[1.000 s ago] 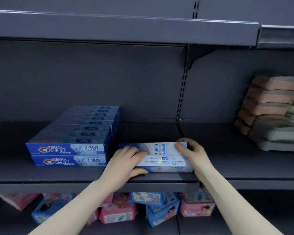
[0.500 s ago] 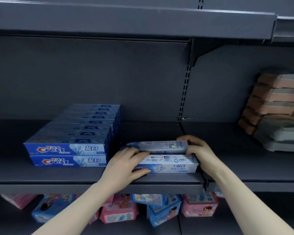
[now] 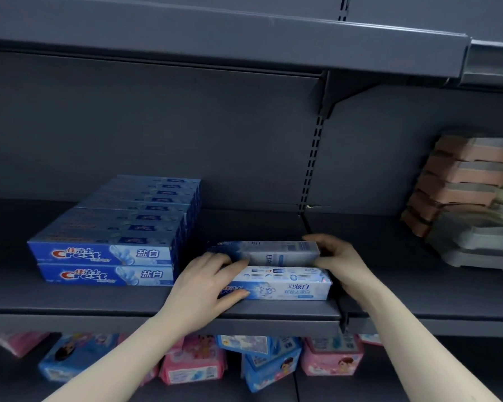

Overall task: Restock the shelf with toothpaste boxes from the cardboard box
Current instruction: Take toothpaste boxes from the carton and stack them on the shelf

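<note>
Two pale blue and white toothpaste boxes lie on the dark grey shelf, right of a blue Crest toothpaste stack. The lower box rests near the shelf's front edge. Behind and slightly above it, the upper box is tilted. My left hand grips the left ends of both boxes, thumb on the lower box's front. My right hand holds the upper box's right end. The cardboard box is not in view.
Stacked pink and grey trays fill the shelf's right side. Pink and blue wipe packs lie on the shelf below. Another shelf overhangs above. A slotted upright divides the back panel.
The two pale boxes, held together a second ago, have separated: the upper one has tipped up and back while the lower one stays at the front. Both hands keep their places.
</note>
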{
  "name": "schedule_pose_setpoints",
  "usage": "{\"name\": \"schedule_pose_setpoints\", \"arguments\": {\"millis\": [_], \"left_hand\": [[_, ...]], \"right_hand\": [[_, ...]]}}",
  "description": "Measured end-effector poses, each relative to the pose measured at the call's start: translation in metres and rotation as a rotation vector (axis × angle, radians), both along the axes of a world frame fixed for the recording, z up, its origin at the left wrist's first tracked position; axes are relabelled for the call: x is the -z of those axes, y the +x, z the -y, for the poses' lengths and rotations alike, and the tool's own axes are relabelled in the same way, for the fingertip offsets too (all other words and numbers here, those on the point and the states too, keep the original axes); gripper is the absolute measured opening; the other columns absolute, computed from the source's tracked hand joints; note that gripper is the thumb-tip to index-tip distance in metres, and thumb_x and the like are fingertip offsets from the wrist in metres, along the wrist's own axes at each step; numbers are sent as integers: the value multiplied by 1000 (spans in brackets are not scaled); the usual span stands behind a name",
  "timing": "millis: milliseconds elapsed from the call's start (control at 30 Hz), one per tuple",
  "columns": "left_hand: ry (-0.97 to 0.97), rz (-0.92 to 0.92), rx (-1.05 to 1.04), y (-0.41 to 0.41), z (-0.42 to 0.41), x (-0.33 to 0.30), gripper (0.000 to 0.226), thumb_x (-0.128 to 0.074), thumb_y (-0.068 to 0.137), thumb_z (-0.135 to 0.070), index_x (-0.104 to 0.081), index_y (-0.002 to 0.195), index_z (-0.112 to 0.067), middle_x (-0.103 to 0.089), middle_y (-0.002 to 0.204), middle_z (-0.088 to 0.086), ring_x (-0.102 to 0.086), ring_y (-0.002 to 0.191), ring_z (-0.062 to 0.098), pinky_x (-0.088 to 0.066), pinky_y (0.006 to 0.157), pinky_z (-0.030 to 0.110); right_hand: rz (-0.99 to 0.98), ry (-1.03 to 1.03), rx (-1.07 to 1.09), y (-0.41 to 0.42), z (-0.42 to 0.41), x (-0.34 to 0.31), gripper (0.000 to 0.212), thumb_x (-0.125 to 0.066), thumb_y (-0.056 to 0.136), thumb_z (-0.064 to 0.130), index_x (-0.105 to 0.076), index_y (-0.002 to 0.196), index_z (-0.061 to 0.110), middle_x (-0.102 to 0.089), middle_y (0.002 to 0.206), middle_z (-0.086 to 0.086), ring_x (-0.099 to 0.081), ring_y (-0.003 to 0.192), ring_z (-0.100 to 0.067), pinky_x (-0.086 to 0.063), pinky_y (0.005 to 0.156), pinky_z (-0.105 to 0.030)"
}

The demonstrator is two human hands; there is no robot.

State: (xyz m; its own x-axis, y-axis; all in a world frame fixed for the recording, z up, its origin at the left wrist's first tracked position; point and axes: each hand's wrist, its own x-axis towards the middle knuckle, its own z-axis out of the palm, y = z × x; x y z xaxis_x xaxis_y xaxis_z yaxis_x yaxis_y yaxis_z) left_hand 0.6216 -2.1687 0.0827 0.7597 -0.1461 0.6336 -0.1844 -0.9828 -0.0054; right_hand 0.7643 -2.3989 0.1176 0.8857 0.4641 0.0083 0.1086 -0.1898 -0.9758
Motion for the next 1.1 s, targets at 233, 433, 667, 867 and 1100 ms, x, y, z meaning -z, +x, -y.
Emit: {"name": "schedule_pose_setpoints", "arguments": {"millis": [233, 433, 667, 867, 1100], "left_hand": [[-129, -42, 20, 2, -3, 0, 43, -52, 81, -52, -65, 109, -23, -61, 89, -5, -49, 81, 11, -37, 71, 21], [-200, -31, 3, -4, 3, 0, 36, -56, 76, -47, -53, 108, -32, -60, 91, -8, -49, 84, 10, -38, 71, 24], [-221, -34, 4, -6, 4, 5, 34, -56, 79, -45, -51, 110, -33, -59, 94, -7, -55, 84, 15, -39, 72, 25], [-219, 2, 11, -6, 3, 7, 36, -55, 79, -46, -51, 112, -34, -60, 93, -7, -53, 84, 13, -48, 70, 29], [-218, -19, 4, -7, 4, 5, 35, -56, 80, -46, -51, 113, -34, -60, 93, -7, -57, 84, 16, -48, 70, 31]], "right_hand": [[-44, 181, 73, 2, -4, -4, 27, -60, 86, 0, -61, 112, 7, -61, 98, -10, -60, 82, -16, -55, 61, -16], [-50, 165, -15, 7, 1, -6, 53, -65, 73, -16, -59, 114, 16, -65, 105, -3, -62, 94, -16, -53, 81, -23], [15, 31, 74, 10, -2, 1, 22, -69, 81, 9, -65, 101, 16, -67, 89, -1, -59, 70, -9, -47, 53, -13], [144, -79, 180, 18, -9, 13, 21, -64, 87, 26, -66, 99, 9, -63, 86, -4, -56, 75, -17, -42, 68, -27], [376, -300, 177, 32, -17, 14, 24, -60, 90, 24, -65, 111, 15, -62, 113, -8, -55, 101, -19, -35, 79, -23]]}}
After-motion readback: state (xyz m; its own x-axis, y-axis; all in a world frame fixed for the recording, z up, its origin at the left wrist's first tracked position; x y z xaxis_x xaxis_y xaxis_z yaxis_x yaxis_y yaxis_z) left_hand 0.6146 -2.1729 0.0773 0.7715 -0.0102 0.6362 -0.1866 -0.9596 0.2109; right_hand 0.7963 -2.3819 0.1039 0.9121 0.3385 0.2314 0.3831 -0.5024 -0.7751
